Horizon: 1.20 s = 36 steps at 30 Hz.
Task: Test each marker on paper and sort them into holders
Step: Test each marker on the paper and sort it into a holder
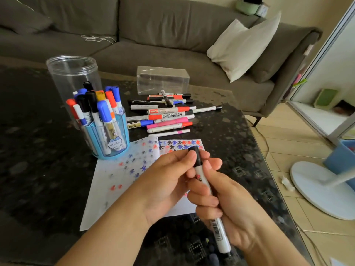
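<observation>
Head view: your right hand grips a white marker by its barrel above the paper, while your left hand pinches its black cap. A blue holder packed with markers stands on the dark surface left of the paper, with a loose pile behind.

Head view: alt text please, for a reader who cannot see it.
Both hands hold a black-capped marker over scribbled test paper: left hand at the cap, right hand round the barrel. Behind are a blue holder full of markers and a loose marker pile.
</observation>
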Available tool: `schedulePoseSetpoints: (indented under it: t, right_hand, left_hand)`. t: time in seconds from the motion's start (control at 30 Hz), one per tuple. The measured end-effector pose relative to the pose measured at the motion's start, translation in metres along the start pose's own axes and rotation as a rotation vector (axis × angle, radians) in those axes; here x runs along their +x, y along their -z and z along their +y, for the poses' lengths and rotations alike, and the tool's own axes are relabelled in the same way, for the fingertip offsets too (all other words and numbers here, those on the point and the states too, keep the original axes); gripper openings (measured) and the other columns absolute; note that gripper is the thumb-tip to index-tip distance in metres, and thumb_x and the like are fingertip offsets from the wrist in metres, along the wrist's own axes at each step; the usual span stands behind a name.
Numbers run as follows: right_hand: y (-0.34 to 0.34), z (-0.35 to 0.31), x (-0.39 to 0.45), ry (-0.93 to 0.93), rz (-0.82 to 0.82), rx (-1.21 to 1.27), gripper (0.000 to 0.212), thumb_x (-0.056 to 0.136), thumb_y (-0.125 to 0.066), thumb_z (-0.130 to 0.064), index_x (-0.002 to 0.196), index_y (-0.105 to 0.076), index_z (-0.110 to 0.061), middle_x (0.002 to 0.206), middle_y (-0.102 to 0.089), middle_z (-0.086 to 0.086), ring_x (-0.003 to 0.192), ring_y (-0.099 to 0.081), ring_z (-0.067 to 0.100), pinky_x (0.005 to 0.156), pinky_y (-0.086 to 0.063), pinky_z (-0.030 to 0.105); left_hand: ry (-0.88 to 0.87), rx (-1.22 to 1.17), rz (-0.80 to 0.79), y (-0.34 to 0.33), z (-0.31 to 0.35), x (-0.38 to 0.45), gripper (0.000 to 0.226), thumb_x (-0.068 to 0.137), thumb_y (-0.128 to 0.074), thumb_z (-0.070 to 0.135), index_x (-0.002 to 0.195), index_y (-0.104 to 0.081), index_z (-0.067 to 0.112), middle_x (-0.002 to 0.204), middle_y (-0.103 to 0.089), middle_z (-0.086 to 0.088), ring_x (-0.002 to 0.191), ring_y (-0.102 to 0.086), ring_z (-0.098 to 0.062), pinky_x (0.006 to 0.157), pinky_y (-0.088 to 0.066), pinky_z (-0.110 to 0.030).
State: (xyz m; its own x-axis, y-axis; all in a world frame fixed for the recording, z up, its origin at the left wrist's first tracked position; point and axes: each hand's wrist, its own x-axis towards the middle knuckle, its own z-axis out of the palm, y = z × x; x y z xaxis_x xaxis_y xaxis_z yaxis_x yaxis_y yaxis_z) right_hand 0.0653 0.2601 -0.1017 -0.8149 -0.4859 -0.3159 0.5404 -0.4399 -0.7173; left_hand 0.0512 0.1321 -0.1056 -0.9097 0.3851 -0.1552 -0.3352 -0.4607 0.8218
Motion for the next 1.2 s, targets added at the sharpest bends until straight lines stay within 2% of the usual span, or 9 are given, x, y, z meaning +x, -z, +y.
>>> schedulePoseSetpoints:
  t: [0.13, 0.23, 0.3, 0.43, 0.6, 0.87, 1.0, 1.07, 1.2]
  right_hand:
    - [0.002, 0.008, 0.009, 0.154, 0.115, -0.386, 0.035, 0.099, -0.039, -0.03, 0.08, -0.056, -0.007, 0.054, -0.041, -0.004, 0.042, -0.027, 0.003, 0.037, -0.025, 0.014]
    - [0.01, 0.018, 0.012, 0.345, 0.251, -1.072, 0.034, 0.098, -0.045, -0.031, 0.072, -0.055, -0.011, 0.052, -0.046, -0.007, 0.045, -0.037, 0.005, 0.048, -0.031, 0.019]
    - [0.017, 0.024, 0.013, 0.35, 0.294, -1.245, 0.035, 0.095, -0.045, -0.038, 0.076, -0.058, -0.012, 0.055, -0.049, -0.007, 0.05, -0.041, 0.004, 0.052, -0.035, 0.022]
    - [0.024, 0.019, 0.008, 0.25, 0.346, -1.147, 0.037, 0.094, -0.043, -0.04, 0.079, -0.062, -0.012, 0.059, -0.055, -0.004, 0.051, -0.046, 0.006, 0.058, -0.043, 0.035]
    - [0.026, 0.017, -0.003, 0.177, 0.236, -0.883, 0.029, 0.096, -0.049, -0.014, 0.109, -0.052, -0.039, 0.084, -0.073, -0.002, 0.065, -0.065, 0.008, 0.065, -0.052, 0.019]
    - [0.023, 0.013, 0.0, 0.011, 0.201, -0.084, 0.024, 0.08, -0.051, -0.003, 0.082, -0.075, 0.0, 0.086, -0.07, 0.027, 0.062, -0.07, 0.021, 0.053, -0.056, 0.021]
    - [0.025, 0.024, 0.006, 0.075, 0.17, -0.287, 0.019, 0.087, -0.049, 0.005, 0.092, -0.064, -0.005, 0.075, -0.068, 0.016, 0.06, -0.064, 0.015, 0.056, -0.054, 0.02]
    - [0.025, 0.031, 0.008, 0.165, 0.191, -0.61, 0.003, 0.086, -0.059, -0.017, 0.085, -0.059, -0.015, 0.065, -0.065, 0.008, 0.057, -0.055, 0.014, 0.055, -0.047, 0.021]
    - [0.027, 0.04, 0.015, 0.297, 0.272, -0.927, 0.021, 0.092, -0.055, -0.021, 0.071, -0.055, -0.02, 0.05, -0.056, 0.005, 0.049, -0.045, 0.017, 0.052, -0.036, 0.03]
  left_hand:
    - [-0.034, 0.018, 0.21, -0.004, -0.003, 0.004, 0.024, 0.084, -0.049, 0.02, 0.083, -0.059, -0.001, 0.086, -0.074, -0.013, 0.046, -0.061, -0.011, 0.054, -0.051, -0.02]
    - [-0.063, 0.021, 0.366, 0.006, -0.002, 0.011, 0.02, 0.088, -0.05, 0.02, 0.082, -0.062, 0.005, 0.083, -0.074, -0.013, 0.08, -0.071, -0.02, 0.089, -0.05, -0.034]
    - [-0.082, 0.108, 0.428, 0.011, 0.0, 0.011, 0.021, 0.092, -0.048, 0.022, 0.088, -0.062, 0.006, 0.085, -0.074, -0.008, 0.089, -0.07, -0.016, 0.103, -0.039, -0.039]
    - [-0.126, 0.325, 0.512, 0.02, -0.001, 0.004, 0.019, 0.088, -0.056, 0.034, 0.097, -0.067, 0.02, 0.094, -0.074, 0.008, 0.1, -0.065, -0.006, 0.106, -0.036, -0.039]
    - [-0.151, 0.735, 0.613, 0.029, -0.001, -0.005, 0.011, 0.086, -0.062, 0.036, 0.079, -0.068, 0.029, 0.08, -0.069, 0.007, 0.072, -0.058, -0.002, 0.065, -0.044, -0.025]
    - [-0.104, 1.039, 0.533, 0.044, -0.003, -0.013, 0.015, 0.077, -0.074, 0.021, 0.077, -0.065, 0.033, 0.076, -0.066, 0.012, 0.073, -0.061, -0.003, 0.076, -0.051, -0.026]
    - [-0.073, 1.139, 0.503, 0.047, -0.003, -0.014, 0.015, 0.076, -0.075, 0.021, 0.086, -0.067, 0.029, 0.077, -0.063, 0.017, 0.072, -0.059, 0.003, 0.069, -0.048, -0.015]
    - [-0.053, 1.194, 0.502, 0.048, -0.002, -0.014, 0.016, 0.076, -0.075, 0.022, 0.084, -0.065, 0.032, 0.074, -0.06, 0.019, 0.07, -0.056, 0.006, 0.06, -0.042, -0.005]
    - [-0.024, 1.284, 0.508, 0.05, 0.0, -0.016, 0.016, 0.074, -0.075, 0.028, 0.073, -0.061, 0.034, 0.068, -0.058, 0.019, 0.063, -0.054, 0.006, 0.05, -0.038, -0.004]
